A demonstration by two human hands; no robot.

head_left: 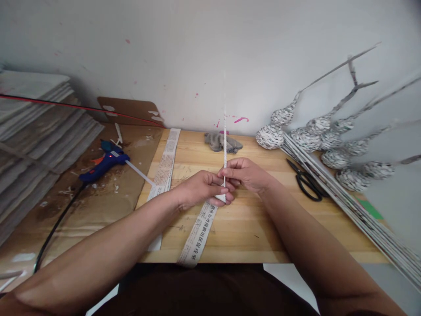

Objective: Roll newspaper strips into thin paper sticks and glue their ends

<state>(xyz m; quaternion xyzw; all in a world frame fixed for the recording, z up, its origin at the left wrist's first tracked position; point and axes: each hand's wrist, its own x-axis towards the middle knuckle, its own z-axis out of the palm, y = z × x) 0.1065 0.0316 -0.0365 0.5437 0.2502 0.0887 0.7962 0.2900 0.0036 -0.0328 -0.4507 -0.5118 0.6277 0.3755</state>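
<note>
Between my hands a thin newspaper tube (225, 145) stands upright, partly rolled from a printed newspaper strip (199, 237). The strip's loose end runs down towards the table's front edge. My left hand (202, 189) pinches the strip at the tube's lower end, where the paper folds into a point. My right hand (245, 174) has its fingers closed round the tube just above. Some fingertips are hidden behind the paper. Left of my hands, more newspaper strips (167, 160) lie lengthwise on the wooden table (256, 232).
A blue glue gun (105, 166) lies on stained cardboard (131, 184) beside stacked paper (42, 131). A grey cloth (215, 142) is near the wall. To the right are black scissors (307, 184), a bundle of paper tubes (338, 197) and several woven paper gourds (269, 137).
</note>
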